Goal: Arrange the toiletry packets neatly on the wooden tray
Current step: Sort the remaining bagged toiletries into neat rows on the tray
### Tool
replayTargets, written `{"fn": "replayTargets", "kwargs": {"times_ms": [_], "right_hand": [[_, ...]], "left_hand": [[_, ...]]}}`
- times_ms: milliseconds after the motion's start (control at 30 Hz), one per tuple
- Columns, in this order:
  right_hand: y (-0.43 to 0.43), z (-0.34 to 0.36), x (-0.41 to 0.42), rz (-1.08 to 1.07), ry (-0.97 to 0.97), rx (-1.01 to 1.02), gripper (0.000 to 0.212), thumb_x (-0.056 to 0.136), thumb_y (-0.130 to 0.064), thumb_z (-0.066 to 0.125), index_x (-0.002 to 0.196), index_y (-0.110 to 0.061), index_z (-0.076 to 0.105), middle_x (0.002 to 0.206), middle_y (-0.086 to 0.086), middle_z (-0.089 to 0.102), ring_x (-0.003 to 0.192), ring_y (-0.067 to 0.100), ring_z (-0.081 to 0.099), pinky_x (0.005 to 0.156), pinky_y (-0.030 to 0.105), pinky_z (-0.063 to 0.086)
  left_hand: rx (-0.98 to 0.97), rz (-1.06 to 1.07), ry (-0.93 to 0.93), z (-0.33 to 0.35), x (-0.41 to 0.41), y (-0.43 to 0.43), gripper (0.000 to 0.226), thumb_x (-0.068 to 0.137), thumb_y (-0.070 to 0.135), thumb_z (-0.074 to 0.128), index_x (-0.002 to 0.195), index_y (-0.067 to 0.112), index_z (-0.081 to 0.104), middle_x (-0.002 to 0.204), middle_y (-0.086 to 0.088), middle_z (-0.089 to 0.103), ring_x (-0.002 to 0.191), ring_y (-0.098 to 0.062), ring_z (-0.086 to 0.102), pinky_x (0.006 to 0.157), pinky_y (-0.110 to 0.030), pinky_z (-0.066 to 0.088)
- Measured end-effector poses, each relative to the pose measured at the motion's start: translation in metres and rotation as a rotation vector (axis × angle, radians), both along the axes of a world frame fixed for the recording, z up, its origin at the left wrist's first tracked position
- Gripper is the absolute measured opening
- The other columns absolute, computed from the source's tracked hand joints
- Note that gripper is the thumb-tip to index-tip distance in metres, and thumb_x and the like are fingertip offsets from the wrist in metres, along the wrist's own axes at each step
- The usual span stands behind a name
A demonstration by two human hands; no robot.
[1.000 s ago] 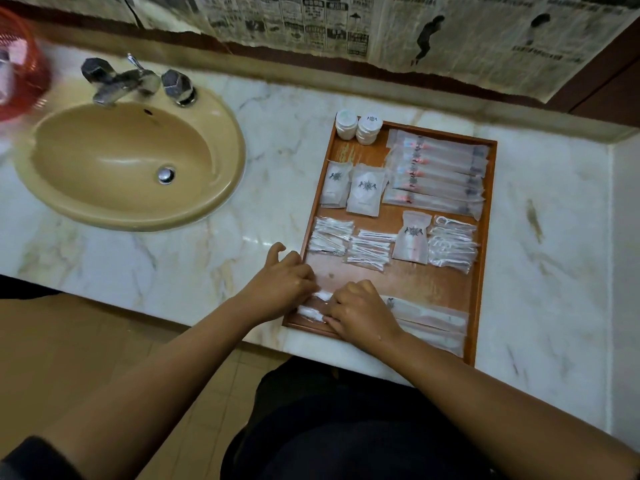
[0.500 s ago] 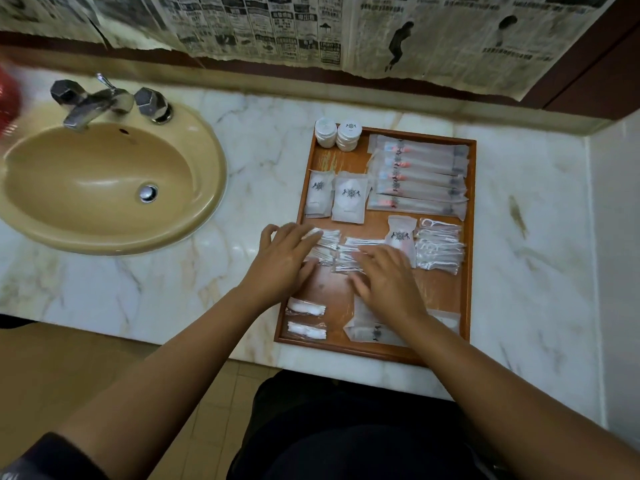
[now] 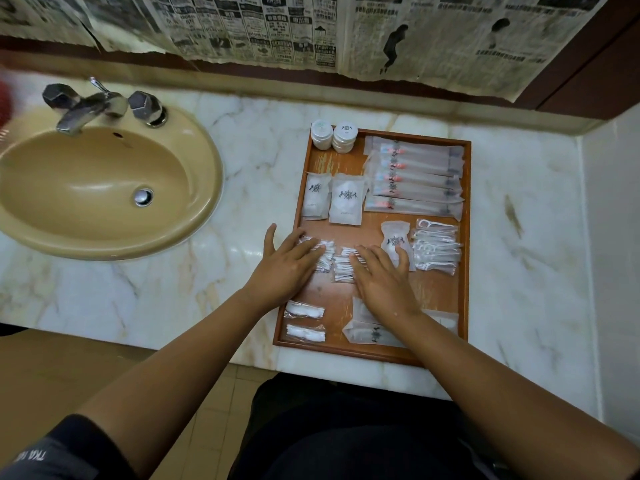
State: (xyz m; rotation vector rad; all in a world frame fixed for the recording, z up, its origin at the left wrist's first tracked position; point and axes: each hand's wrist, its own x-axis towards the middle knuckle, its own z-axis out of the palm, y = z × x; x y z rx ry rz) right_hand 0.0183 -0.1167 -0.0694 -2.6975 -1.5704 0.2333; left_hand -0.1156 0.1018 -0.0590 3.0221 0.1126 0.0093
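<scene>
The wooden tray (image 3: 346,164) lies on the marble counter and holds several clear toiletry packets. My left hand (image 3: 285,268) lies flat with straight fingers on the cotton swab packets (image 3: 327,258) at the tray's left middle. My right hand (image 3: 384,278) rests flat on a second swab bundle (image 3: 341,268), its fingertips touching a small printed pouch (image 3: 394,237). Toothbrush packets (image 3: 415,174) fill the far right, two printed sachets (image 3: 346,199) sit left of them, and floss picks (image 3: 438,247) lie at the right. Two cotton packets (image 3: 304,322) and long flat packets (image 3: 370,332) sit at the near edge.
Two white round containers (image 3: 334,135) stand at the tray's far left corner. A tan sink (image 3: 100,188) with a chrome tap (image 3: 93,105) is to the left. Newspaper (image 3: 311,29) hangs on the back wall. A white side wall (image 3: 613,237) bounds the counter on the right.
Both hands moved away from the near-edge packets up to the swab packets in the tray's middle and now lie flat on them. The camera shifted slightly.
</scene>
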Motion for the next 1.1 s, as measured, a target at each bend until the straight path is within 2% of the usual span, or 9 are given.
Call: {"fn": "replayTargets", "kwargs": {"times_ms": [233,433,567,667,767,833,900,1000,1100], "right_hand": [[0.003,0.003,0.002,-0.017,-0.035,0.059,0.048,0.090,-0.018,0.074,0.136,-0.014,0.061,0.146,0.011,0.054,0.135,0.032,0.049,0.114,0.062,0.017],[0.007,0.008,0.004,-0.044,0.013,0.099,0.042,0.093,-0.037,0.069,0.131,-0.018,0.065,0.143,0.007,0.056,0.134,0.029,0.048,0.113,0.062,0.024],[-0.001,0.025,0.016,-0.139,0.074,0.182,0.048,0.096,-0.055,0.056,0.135,-0.027,0.059,0.146,-0.001,0.052,0.139,0.021,0.043,0.118,0.056,0.013],[-0.012,0.037,0.031,-0.258,0.087,0.242,0.042,0.095,-0.048,0.058,0.131,-0.028,0.060,0.142,-0.002,0.055,0.135,0.019,0.045,0.116,0.052,0.016],[-0.024,0.042,0.046,-0.311,0.070,0.129,0.040,0.093,-0.031,0.062,0.133,-0.027,0.061,0.145,-0.002,0.054,0.138,0.021,0.043,0.116,0.053,0.012],[-0.028,0.042,0.051,-0.292,0.061,0.038,0.042,0.090,-0.028,0.067,0.132,-0.029,0.063,0.145,-0.003,0.055,0.138,0.021,0.043,0.115,0.052,0.007],[-0.031,0.040,0.054,-0.241,0.048,-0.016,0.039,0.086,-0.027,0.071,0.125,-0.031,0.070,0.141,-0.004,0.060,0.136,0.021,0.047,0.115,0.052,0.004],[-0.031,0.037,0.057,-0.214,0.041,-0.010,0.032,0.083,-0.025,0.076,0.114,-0.029,0.076,0.134,-0.002,0.064,0.132,0.024,0.052,0.115,0.052,0.002],[-0.028,0.039,0.061,-0.188,0.028,-0.021,0.031,0.085,-0.029,0.074,0.116,-0.027,0.075,0.134,-0.001,0.064,0.134,0.025,0.049,0.115,0.055,-0.001]], "left_hand": [[-0.006,-0.015,-0.017,-0.002,-0.001,-0.002,0.039,0.101,0.025,0.059,0.139,0.016,0.060,0.144,-0.010,0.058,0.137,-0.028,0.052,0.117,-0.073,0.011],[-0.068,0.012,-0.028,0.003,0.002,-0.004,0.039,0.101,0.026,0.055,0.138,0.016,0.058,0.144,-0.009,0.057,0.137,-0.027,0.051,0.119,-0.070,0.007],[-0.102,0.033,-0.073,0.016,0.013,-0.015,0.045,0.103,0.032,0.041,0.144,0.017,0.052,0.151,-0.009,0.051,0.142,-0.027,0.046,0.121,-0.067,0.006],[-0.089,-0.065,-0.032,0.017,0.029,-0.033,0.051,0.107,0.042,0.035,0.153,0.021,0.043,0.159,-0.008,0.043,0.146,-0.025,0.041,0.121,-0.066,0.009],[-0.025,-0.168,0.075,0.005,0.039,-0.045,0.056,0.109,0.044,0.023,0.160,0.021,0.029,0.166,-0.007,0.030,0.153,-0.026,0.030,0.123,-0.064,0.002],[0.034,-0.215,0.103,-0.002,0.043,-0.046,0.057,0.109,0.041,0.016,0.160,0.019,0.027,0.167,-0.009,0.027,0.154,-0.027,0.026,0.121,-0.066,-0.002],[0.058,-0.245,0.100,-0.006,0.043,-0.047,0.053,0.110,0.035,0.024,0.160,0.018,0.030,0.166,-0.012,0.027,0.153,-0.030,0.027,0.119,-0.070,-0.002],[0.047,-0.264,0.052,-0.010,0.042,-0.046,0.056,0.104,0.026,0.054,0.157,0.017,0.037,0.164,-0.014,0.033,0.150,-0.032,0.035,0.118,-0.073,0.003],[0.056,-0.268,0.024,-0.011,0.040,-0.044,0.063,0.097,0.022,0.067,0.154,0.019,0.041,0.162,-0.014,0.036,0.147,-0.032,0.040,0.118,-0.071,-0.002]]}}
